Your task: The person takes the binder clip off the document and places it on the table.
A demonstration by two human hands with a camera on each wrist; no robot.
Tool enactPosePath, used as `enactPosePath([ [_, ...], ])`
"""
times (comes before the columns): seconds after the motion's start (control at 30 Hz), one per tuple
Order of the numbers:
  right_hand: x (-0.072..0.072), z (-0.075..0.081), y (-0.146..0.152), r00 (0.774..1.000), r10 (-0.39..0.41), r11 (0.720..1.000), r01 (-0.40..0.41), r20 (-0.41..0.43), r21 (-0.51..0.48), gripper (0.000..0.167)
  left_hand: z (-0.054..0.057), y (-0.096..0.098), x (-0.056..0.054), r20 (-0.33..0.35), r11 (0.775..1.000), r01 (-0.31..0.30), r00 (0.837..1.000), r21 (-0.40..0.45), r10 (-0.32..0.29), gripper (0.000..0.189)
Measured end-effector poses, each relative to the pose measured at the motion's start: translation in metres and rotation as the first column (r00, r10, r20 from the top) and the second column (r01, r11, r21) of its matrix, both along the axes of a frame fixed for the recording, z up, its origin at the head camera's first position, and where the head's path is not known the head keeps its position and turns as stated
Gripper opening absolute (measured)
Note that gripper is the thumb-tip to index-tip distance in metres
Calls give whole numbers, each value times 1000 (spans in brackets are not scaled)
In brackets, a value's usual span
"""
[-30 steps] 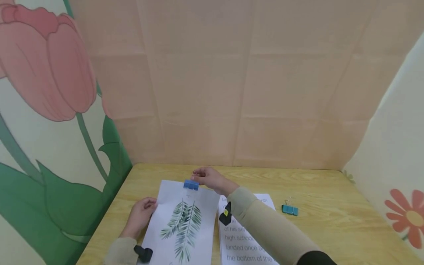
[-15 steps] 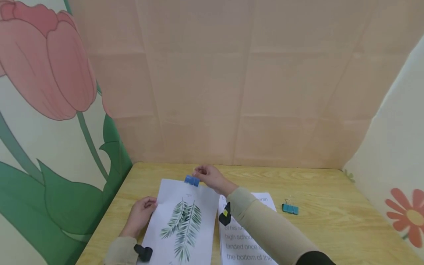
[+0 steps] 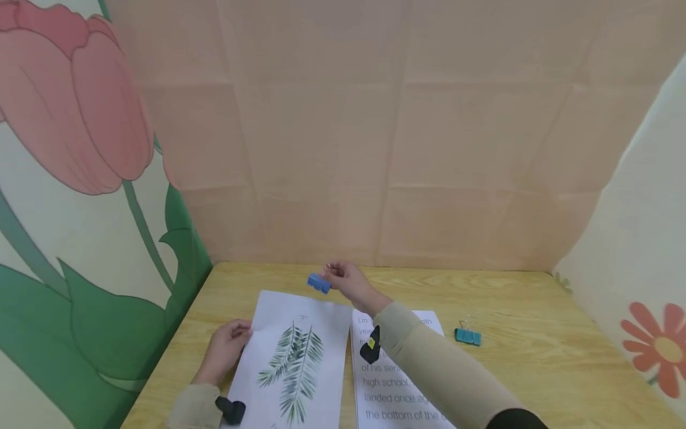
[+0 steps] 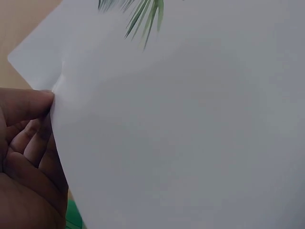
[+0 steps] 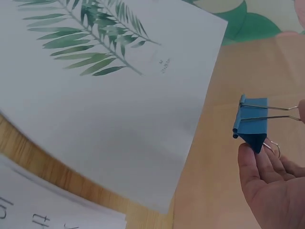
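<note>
My left hand [image 3: 226, 350] pinches the left edge of a white paper sheet [image 3: 328, 357] printed with green palm leaves; in the left wrist view the thumb [image 4: 28, 105] presses on the edge and the paper bends there. Just beyond the sheet's top edge, my right hand [image 3: 354, 287] holds a blue binder clip [image 3: 319, 283] by its wire handles. The right wrist view shows that binder clip [image 5: 253, 117] apart from the paper, with the fingers [image 5: 255, 167] under it.
A stack of printed text pages [image 3: 388, 399] lies right of the palm sheet, partly under the right forearm. Farther right on the wooden table [image 3: 536, 333] stands a teal binder clip [image 3: 468, 336]. A peach backdrop [image 3: 396, 149] rises behind the table.
The blue binder clip has come off the sheet's top edge, moving up and right with my right hand. My left hand stays at the paper's left edge.
</note>
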State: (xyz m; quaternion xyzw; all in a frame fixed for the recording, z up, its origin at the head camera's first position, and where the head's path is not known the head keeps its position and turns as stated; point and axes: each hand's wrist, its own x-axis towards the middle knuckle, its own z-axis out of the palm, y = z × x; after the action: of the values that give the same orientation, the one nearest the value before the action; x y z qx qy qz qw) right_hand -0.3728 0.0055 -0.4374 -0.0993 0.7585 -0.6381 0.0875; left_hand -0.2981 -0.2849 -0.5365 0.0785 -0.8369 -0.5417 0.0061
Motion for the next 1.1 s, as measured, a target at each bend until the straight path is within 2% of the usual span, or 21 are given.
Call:
enactPosePath([
  [0.2,4,-3,11,998,48,993,-44,-34,109,55,0,-2,-1,24,1000,-18,1000,8,18,21],
  [0.37,5,-6,21,998,48,987,-43,-31,158,54,1,-3,-1,26,1000,-12,1000,-7,13,21],
  [0.5,7,-10,29,999,35,984,-33,-13,174,50,2,-5,0,14,999,-5,1000,-35,6,21],
  [0.67,9,-14,38,1000,28,983,-28,2,181,55,5,-7,1,14,999,5,1000,-45,-5,21],
  [1.1,11,-22,66,1000,16,980,-11,-21,198,57,4,-9,-7,43,999,7,999,-49,-5,24],
])
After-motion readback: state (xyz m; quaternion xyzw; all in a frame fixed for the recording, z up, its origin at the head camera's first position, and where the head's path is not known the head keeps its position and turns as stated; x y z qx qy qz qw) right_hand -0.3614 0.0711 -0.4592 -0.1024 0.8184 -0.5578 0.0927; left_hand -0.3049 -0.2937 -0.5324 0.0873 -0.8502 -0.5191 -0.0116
